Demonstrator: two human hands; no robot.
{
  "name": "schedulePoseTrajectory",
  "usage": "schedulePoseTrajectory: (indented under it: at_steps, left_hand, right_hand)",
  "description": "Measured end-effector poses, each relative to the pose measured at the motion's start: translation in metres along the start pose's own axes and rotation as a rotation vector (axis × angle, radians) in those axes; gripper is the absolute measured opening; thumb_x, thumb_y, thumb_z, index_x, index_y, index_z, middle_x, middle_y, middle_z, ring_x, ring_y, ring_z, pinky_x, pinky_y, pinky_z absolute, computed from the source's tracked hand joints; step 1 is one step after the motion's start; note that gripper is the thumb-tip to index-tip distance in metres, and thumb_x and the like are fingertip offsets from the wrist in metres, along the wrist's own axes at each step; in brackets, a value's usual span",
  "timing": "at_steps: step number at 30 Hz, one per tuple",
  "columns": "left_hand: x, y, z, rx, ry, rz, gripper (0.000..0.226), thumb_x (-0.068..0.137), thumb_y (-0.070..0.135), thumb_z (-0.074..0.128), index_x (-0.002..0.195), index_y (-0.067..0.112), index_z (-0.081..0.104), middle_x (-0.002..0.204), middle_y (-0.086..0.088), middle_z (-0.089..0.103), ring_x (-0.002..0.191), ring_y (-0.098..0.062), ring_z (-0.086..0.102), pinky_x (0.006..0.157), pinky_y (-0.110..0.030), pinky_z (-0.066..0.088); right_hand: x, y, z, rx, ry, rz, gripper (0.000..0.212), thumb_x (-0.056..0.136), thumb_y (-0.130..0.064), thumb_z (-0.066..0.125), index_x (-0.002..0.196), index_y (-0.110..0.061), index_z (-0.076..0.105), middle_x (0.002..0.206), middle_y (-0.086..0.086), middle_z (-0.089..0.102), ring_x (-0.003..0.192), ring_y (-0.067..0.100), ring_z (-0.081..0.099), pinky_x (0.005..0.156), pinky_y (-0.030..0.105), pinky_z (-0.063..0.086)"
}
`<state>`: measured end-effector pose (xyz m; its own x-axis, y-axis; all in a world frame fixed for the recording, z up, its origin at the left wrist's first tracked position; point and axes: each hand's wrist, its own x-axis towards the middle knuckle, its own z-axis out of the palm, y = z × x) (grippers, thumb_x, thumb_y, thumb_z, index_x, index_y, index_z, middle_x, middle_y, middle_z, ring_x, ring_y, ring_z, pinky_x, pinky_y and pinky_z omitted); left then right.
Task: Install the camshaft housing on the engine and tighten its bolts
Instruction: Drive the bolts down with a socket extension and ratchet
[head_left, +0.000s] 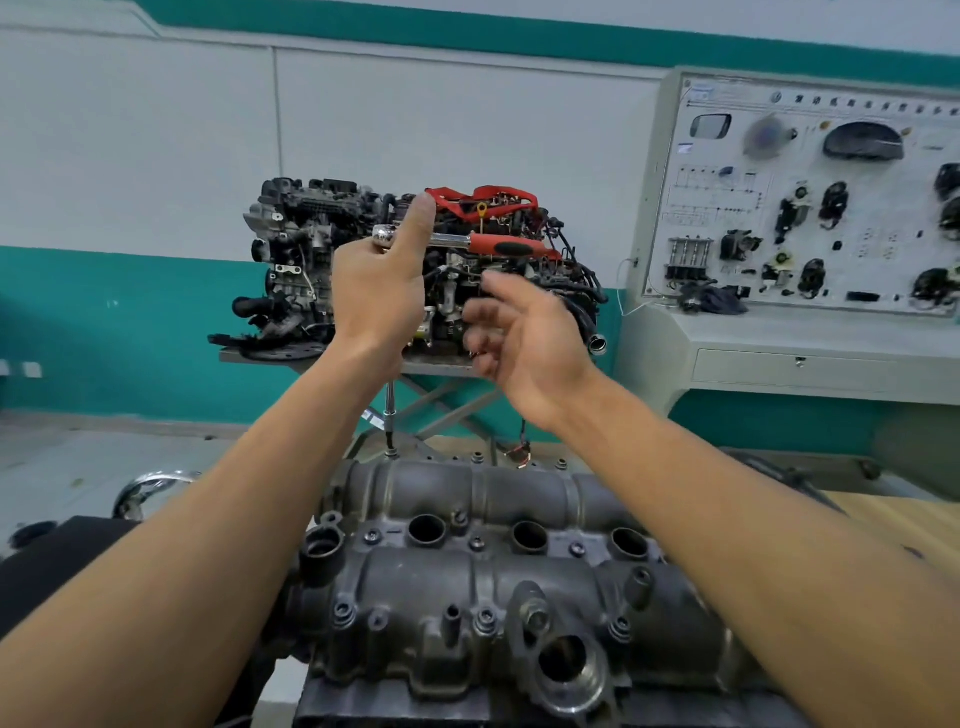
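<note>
The grey camshaft housing (519, 587) lies on the engine right below me, with several bolts in its flanges. A ratchet (498, 245) with a red and black handle is held level above it. Its long extension bar (389, 402) runs down to a bolt (390, 453) at the housing's far edge. My left hand (376, 296) grips the ratchet's chrome head, thumb pointing up. My right hand (524, 343) hovers just below the handle, blurred, fingers loosely curled and holding nothing.
A second engine (306, 260) draped with a red strap stands on a metal stand against the far wall. A grey training panel (810, 208) with car parts fills the right. A wooden bench top (893, 525) lies to the right, and a chrome ring (150, 480) to the left.
</note>
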<state>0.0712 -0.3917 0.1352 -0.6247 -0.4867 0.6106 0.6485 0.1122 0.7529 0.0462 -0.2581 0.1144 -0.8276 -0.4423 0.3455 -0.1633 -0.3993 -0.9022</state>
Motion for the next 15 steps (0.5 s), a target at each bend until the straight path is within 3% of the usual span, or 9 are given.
schedulePoseTrajectory:
  at_steps: [4, 11, 15]
  left_hand:
    - [0.003, -0.006, -0.002, 0.033, 0.029, -0.001, 0.065, 0.083, 0.065, 0.064, 0.052, 0.023, 0.025, 0.045, 0.003, 0.023, 0.042, -0.016, 0.018, 0.042, -0.029, 0.017]
    - [0.005, -0.010, 0.001, 0.026, 0.028, 0.003, 0.063, 0.089, 0.056, 0.064, 0.053, 0.024, 0.024, 0.043, 0.009, 0.022, 0.040, -0.013, 0.017, 0.040, -0.025, 0.016]
    - [0.007, -0.011, 0.000, 0.003, 0.013, -0.011, 0.063, 0.090, 0.055, 0.063, 0.054, 0.024, 0.024, 0.047, 0.003, 0.022, 0.043, -0.016, 0.015, 0.043, -0.029, 0.015]
  right_hand:
    - [0.012, -0.011, 0.001, 0.346, 0.111, 0.024, 0.047, 0.093, -0.039, 0.060, 0.130, -0.013, 0.049, 0.075, -0.001, 0.061, 0.051, 0.010, 0.048, 0.044, 0.020, 0.033]
    - [0.025, -0.017, -0.007, 0.440, 0.163, -0.010, 0.018, 0.096, -0.039, 0.057, 0.095, -0.021, 0.058, 0.063, -0.004, 0.052, 0.049, 0.009, 0.044, 0.044, 0.019, 0.031]
    - [0.029, -0.014, -0.007, 0.393, 0.177, 0.015, 0.017, 0.098, -0.037, 0.056, 0.103, -0.020, 0.058, 0.061, -0.004, 0.052, 0.048, 0.008, 0.044, 0.042, 0.018, 0.031]
